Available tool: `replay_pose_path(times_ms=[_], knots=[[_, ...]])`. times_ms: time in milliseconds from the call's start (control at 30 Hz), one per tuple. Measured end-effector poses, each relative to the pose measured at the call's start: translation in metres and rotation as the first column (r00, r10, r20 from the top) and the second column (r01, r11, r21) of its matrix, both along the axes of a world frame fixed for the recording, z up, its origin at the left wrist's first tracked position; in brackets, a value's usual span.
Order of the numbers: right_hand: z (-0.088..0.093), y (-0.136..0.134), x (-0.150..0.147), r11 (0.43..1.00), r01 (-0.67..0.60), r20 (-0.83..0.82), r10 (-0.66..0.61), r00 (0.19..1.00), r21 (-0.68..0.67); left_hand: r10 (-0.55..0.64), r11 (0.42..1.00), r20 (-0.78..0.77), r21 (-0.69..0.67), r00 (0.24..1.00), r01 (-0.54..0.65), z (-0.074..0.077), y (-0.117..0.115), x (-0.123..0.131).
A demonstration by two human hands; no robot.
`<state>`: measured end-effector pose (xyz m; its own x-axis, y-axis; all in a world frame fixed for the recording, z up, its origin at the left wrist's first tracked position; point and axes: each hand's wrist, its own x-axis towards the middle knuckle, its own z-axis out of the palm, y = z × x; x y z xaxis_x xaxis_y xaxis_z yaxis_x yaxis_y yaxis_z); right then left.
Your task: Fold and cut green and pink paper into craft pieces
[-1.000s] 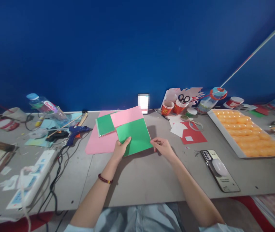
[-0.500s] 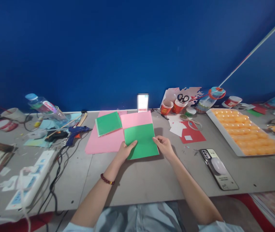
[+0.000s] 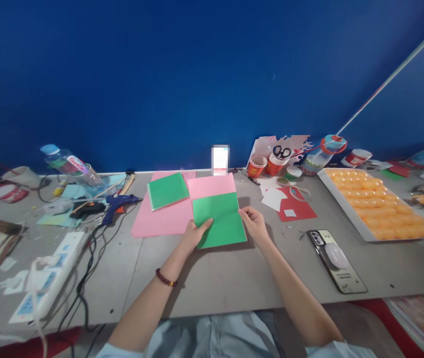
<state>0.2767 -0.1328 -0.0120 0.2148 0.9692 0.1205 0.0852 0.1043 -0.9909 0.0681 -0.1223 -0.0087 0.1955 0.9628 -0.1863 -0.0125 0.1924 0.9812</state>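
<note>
A green paper sheet (image 3: 221, 226) lies over a pink paper sheet (image 3: 212, 185), whose upper part shows above the green edge. My left hand (image 3: 196, 232) grips the lower left of the green sheet, thumb on top and the other fingers hidden underneath. At the right edge, my right hand (image 3: 253, 222) pinches the sheets between thumb and fingers. Both sheets are held tilted over the table. To the left, a stack of green squares (image 3: 167, 191) rests on larger pink paper (image 3: 163, 222).
A blue glue gun (image 3: 117, 205), a power strip (image 3: 53, 278) and black cables lie left. Toward the right are paper cups (image 3: 257, 166) with scissors (image 3: 282, 151), red paper (image 3: 299, 206), a phone (image 3: 338, 261) and a tray of orange balls (image 3: 383, 204). A blue wall (image 3: 182, 84) stands behind.
Both hands and the held sheets have shifted slightly to the right and toward me. The grip looks the same.
</note>
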Motion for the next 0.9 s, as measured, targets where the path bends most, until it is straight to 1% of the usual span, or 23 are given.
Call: replay_pose_path(times_ms=[100,233,367,433,567,733,900], knots=[[0.003,0.000,0.000,0.999,-0.033,-0.001,0.033,0.999,-0.006,-0.029,1.000,0.016,0.006,0.999,0.029,0.001,-0.001,-0.001],[0.005,-0.001,0.002,1.000,-0.016,0.021,0.015,1.000,0.010,-0.058,0.998,0.001,0.017,0.998,0.058,0.003,-0.002,0.001],[0.005,-0.001,0.003,1.000,-0.001,-0.024,0.001,1.000,-0.006,-0.062,0.998,0.012,0.012,0.998,0.062,0.005,-0.002,0.001],[0.004,-0.001,0.003,1.000,-0.015,-0.045,0.013,0.999,-0.027,-0.064,0.998,0.008,0.012,0.998,0.064,0.005,-0.002,0.000],[0.000,-0.001,0.003,0.995,-0.057,-0.133,0.046,0.990,-0.084,-0.112,0.994,-0.034,0.003,0.993,0.113,0.005,-0.002,0.000],[-0.005,0.000,0.001,0.993,-0.027,-0.240,-0.002,0.971,-0.118,-0.131,0.991,-0.035,0.022,0.991,0.132,0.004,-0.002,0.000],[-0.002,-0.002,0.001,0.981,-0.139,-0.345,0.086,0.935,-0.133,-0.156,0.987,-0.068,0.019,0.985,0.158,0.001,-0.002,-0.002]])
